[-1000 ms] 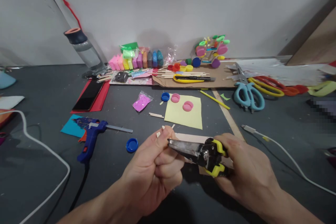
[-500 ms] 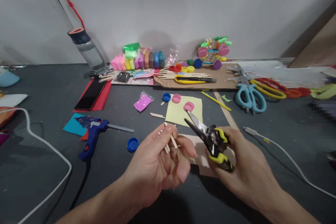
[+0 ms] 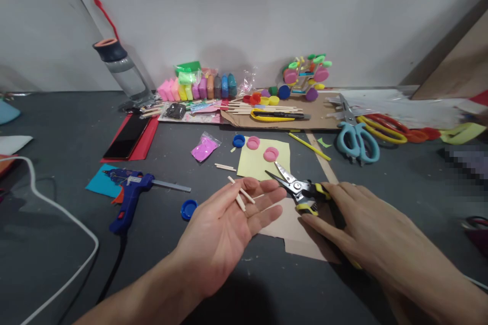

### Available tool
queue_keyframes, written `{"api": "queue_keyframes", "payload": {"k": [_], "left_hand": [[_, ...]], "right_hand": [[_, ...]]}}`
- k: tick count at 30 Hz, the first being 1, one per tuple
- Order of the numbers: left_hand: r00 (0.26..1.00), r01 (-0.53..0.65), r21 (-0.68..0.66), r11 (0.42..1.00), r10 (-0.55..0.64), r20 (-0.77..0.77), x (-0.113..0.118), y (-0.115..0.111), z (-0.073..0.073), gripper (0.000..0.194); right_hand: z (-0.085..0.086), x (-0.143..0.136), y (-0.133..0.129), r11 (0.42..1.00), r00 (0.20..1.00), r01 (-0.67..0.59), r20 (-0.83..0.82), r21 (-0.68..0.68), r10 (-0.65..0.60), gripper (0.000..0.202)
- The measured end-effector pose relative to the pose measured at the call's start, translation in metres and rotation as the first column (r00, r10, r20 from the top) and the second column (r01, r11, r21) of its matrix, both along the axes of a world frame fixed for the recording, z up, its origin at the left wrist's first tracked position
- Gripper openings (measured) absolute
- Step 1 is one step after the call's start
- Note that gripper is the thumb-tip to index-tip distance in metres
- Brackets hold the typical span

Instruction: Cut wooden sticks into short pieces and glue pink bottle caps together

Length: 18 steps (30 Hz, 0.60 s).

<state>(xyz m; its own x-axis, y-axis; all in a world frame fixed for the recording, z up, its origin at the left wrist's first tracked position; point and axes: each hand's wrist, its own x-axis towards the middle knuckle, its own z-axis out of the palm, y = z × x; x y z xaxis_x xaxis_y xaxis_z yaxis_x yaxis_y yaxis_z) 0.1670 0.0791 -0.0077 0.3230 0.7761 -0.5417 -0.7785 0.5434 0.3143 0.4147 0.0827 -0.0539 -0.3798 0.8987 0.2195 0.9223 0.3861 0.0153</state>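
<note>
My left hand (image 3: 219, 246) is turned palm up, with a few short wooden sticks (image 3: 241, 200) lying across its fingers under the thumb. The other fingers are stretched out. Low over the table, my right hand (image 3: 377, 236) has its fingers round the black and yellow handles of snips (image 3: 298, 188), whose blades are apart and point up and left, near my left fingertips. Beneath the snips lies a piece of cardboard (image 3: 305, 249). Beyond it, a pink cap (image 3: 271, 154) and a second pink ring-like cap (image 3: 253, 142) rest on a yellow paper (image 3: 263, 165).
On the left are a blue glue gun (image 3: 131, 188), a phone (image 3: 128, 137) and a water bottle (image 3: 125, 73). A blue cap (image 3: 188, 209) sits beside my left hand. Behind are clay packs (image 3: 202, 86), a yellow cutter (image 3: 274, 116) and light-blue scissors (image 3: 357, 137).
My right hand has turned palm down and lowered the snips toward the cardboard. My left fingers have straightened, and the sticks now lie more loosely across them.
</note>
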Motion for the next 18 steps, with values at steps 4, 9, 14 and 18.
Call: {"api": "queue_keyframes", "payload": {"k": [4,9,14,18], "left_hand": [[0.999,0.024,0.058,0.998,-0.022,-0.032,0.001,-0.002,-0.005,0.032],[0.997,0.031,0.174,0.984,-0.019,-0.073,0.004,-0.007,-0.009,0.031],[0.992,0.090,0.299,0.950,-0.059,-0.111,0.007,-0.012,-0.010,0.027],[0.975,0.155,0.358,0.921,-0.084,-0.207,0.004,-0.013,-0.012,0.025]], "right_hand": [[0.020,-0.015,-0.001,0.998,0.954,-0.064,-0.293,0.012,0.065,0.026],[0.054,-0.066,-0.008,0.945,0.727,-0.260,-0.684,-0.200,0.055,0.021],[0.050,-0.101,-0.005,0.737,0.428,-0.475,-0.857,-0.482,-0.285,0.018],[0.037,-0.106,0.001,0.625,0.302,-0.559,-0.836,-0.545,-0.459,0.028]]}}
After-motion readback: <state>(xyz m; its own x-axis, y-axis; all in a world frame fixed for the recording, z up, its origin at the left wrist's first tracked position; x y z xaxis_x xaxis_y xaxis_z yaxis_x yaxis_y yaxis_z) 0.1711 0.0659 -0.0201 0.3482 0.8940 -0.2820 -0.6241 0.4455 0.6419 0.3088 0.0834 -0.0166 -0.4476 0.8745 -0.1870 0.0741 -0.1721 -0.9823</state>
